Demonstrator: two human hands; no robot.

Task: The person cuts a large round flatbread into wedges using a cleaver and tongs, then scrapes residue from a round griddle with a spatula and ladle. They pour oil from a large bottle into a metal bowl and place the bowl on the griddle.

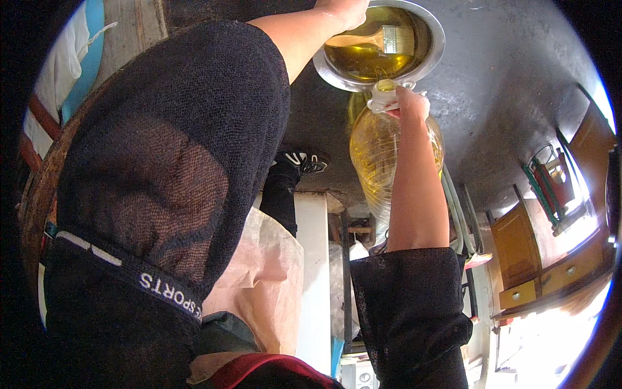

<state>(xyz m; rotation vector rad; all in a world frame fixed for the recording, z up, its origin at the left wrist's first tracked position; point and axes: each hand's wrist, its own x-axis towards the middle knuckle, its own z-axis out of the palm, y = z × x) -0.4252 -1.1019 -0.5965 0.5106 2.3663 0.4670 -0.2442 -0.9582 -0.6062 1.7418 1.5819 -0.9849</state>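
My right hand (413, 103) grips the white plastic handle (384, 102) at the neck of a large clear ribbed plastic bottle (371, 155) with yellow oil in it. The bottle is tilted, its mouth at the near rim of a round metal bowl (437, 48). Yellow liquid fills part of the bowl. A flat paintbrush-style brush (391, 40) with a wooden handle and metal ferrule lies in the bowl. At the bowl's far left side is my left hand (346, 12), cut by the top edge of the picture; its fingers are mostly hidden.
The bowl rests over a dark, smooth surface (486, 63). A black shoe (308, 163) shows below, beside a white panel (313, 272). Tan cloth (257, 282) covers my front. Wooden cabinets (517, 240) stand at the right, and wooden boards (133, 29) lie at upper left.
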